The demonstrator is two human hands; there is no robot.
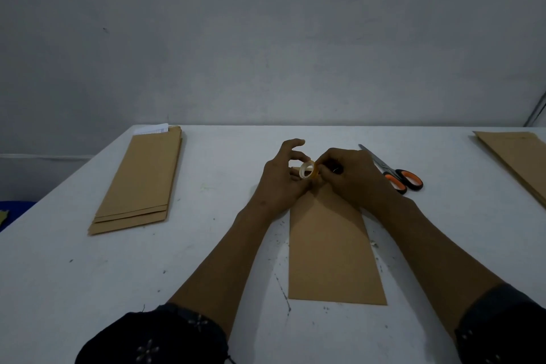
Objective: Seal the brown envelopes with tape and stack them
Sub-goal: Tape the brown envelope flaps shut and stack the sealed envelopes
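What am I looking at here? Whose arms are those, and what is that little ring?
There is no machine here, just a person wearing a camera on their head, so you see their own arms from above. The left hand holds a roll of tape. The right hand pinches at the roll's edge. Under them on the white table lies a brown envelope. Scissors wait at the right, and envelope stacks lie at the left and far right.
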